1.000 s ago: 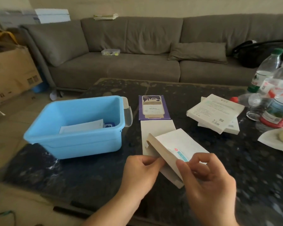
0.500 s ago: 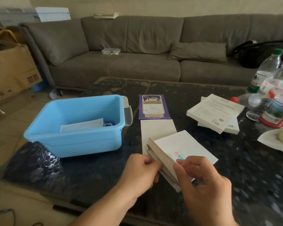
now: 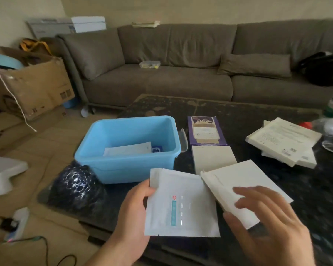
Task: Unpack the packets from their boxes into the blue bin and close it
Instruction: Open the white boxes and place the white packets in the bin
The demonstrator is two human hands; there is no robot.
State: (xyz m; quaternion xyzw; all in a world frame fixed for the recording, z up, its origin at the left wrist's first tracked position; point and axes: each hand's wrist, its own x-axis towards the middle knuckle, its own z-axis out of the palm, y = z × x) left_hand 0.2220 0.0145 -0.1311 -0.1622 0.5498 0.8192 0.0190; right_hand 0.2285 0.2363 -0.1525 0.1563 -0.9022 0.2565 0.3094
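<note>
a long grey-brown fabric sofa [image 3: 181,70] lines the far wall behind a dark speckled stone coffee table [image 3: 238,116]. on the table's left end sits an open light-blue plastic bin [image 3: 127,166], a white packet [image 3: 128,149] already lying inside. right of it lie a purple printed box [image 3: 206,129], a flat beige card box [image 3: 212,158] and, farther right, a stack of white printed boxes [image 3: 283,141]. the left hand [image 3: 135,206] grips a white sealed packet with a teal stripe [image 3: 181,204] just in front of the bin. the right hand [image 3: 267,221], fingers spread and blurred, rests on an emptied white box [image 3: 242,183].
</note>
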